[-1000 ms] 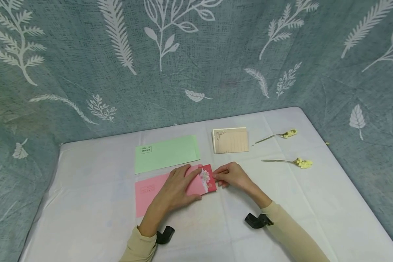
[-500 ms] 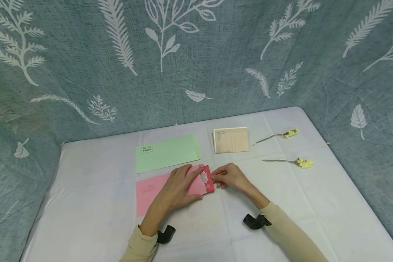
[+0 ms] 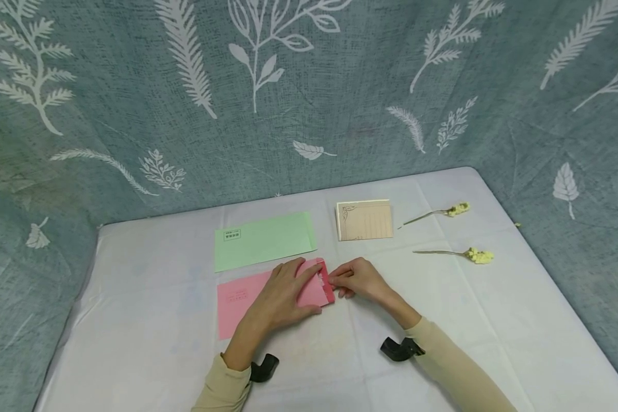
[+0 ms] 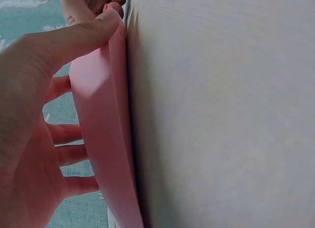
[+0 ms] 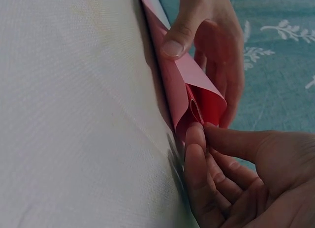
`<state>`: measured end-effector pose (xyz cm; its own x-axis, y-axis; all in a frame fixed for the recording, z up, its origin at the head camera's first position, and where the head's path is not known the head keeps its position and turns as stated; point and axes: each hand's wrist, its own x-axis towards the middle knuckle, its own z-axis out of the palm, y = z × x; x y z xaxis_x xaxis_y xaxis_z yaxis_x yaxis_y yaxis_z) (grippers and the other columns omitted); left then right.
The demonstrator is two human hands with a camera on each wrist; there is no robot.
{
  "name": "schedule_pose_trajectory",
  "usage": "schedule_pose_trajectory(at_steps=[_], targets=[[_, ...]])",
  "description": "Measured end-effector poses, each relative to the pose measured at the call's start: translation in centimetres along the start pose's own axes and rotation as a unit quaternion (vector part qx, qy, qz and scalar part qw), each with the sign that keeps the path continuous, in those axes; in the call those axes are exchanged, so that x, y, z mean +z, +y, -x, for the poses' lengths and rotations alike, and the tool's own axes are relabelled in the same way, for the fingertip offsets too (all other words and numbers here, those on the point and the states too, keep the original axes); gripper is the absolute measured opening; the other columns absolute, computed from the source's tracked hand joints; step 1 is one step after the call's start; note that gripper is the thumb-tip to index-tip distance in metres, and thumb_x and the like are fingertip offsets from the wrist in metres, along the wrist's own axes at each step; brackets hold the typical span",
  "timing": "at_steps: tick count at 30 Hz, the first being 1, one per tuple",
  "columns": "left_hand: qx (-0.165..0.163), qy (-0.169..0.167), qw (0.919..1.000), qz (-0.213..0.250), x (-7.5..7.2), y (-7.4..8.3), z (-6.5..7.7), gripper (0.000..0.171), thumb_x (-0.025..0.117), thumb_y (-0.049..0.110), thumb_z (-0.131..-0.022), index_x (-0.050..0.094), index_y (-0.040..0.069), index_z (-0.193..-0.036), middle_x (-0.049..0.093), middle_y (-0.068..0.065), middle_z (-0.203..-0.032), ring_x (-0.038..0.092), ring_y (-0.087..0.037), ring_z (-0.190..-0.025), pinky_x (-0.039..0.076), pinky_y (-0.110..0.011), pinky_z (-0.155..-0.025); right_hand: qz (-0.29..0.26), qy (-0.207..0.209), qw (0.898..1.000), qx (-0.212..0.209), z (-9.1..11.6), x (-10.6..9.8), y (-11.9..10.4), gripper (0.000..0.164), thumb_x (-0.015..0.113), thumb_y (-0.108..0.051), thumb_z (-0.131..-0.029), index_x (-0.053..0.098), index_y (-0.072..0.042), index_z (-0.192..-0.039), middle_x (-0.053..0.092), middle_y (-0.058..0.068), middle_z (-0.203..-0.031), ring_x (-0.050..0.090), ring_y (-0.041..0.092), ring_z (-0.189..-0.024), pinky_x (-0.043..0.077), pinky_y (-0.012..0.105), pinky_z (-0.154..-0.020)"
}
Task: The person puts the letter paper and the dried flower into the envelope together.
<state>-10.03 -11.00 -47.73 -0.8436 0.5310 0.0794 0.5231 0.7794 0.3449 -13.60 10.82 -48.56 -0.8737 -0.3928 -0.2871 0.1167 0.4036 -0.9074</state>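
Note:
A pink envelope (image 3: 237,309) lies on the table with its mouth toward the right. My left hand (image 3: 278,294) holds it across the mouth end, thumb on the near edge and fingers along the far edge. Most of a red card (image 3: 329,293) is inside, and only a narrow strip sticks out. My right hand (image 3: 360,279) pinches the outer edge of that card between thumb and fingers. In the right wrist view the envelope's mouth bulges open around the folded red card (image 5: 194,102). The left wrist view shows the left thumb (image 4: 101,31) pressing the envelope's edge.
Just behind the pink envelope lies a light green envelope (image 3: 265,243). A beige card (image 3: 365,221) with printed lines is to its right. Two yellow flowers on stems, an upper one (image 3: 458,209) and a lower one (image 3: 478,256), lie farther right. A patterned curtain (image 3: 288,103) hangs behind the table.
The red card has slid left, deeper into the pink envelope, so less of it shows. My right hand has moved left with it, while the left hand stays almost in place.

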Motion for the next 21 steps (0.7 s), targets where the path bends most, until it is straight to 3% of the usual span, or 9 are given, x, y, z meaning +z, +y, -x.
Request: schedule_pose_trajectory(at_steps=[16, 21], targets=[[0.008, 0.001, 0.9999, -0.011, 0.12, -0.1, -0.04, 0.083, 0.081, 0.047, -0.075, 0.048, 0.016, -0.145, 0.045, -0.019, -0.142, 0.043, -0.037, -0.13, 0.032, -0.049, -0.111, 0.021, -0.001, 1.0, -0.005, -0.07, 0.33, -0.03, 0.015, 0.068, -0.008, -0.091, 0.075, 0.003, -0.099, 0.071, 0.005, -0.069, 0.05, 0.007, -0.044, 0.034, 0.018, -0.04], [0.008, 0.001, 0.9999, -0.01, 0.07, -0.05, 0.0, 0.081, 0.081, 0.047, -0.075, 0.05, 0.015, -0.144, 0.045, -0.019, -0.142, 0.044, -0.037, -0.129, 0.032, -0.049, -0.111, 0.021, -0.002, 1.0, -0.011, -0.14, 0.53, -0.14, 0.016, 0.068, -0.009, -0.091, 0.075, 0.002, -0.099, 0.07, 0.005, -0.067, 0.049, 0.007, -0.043, 0.034, 0.018, -0.039]])
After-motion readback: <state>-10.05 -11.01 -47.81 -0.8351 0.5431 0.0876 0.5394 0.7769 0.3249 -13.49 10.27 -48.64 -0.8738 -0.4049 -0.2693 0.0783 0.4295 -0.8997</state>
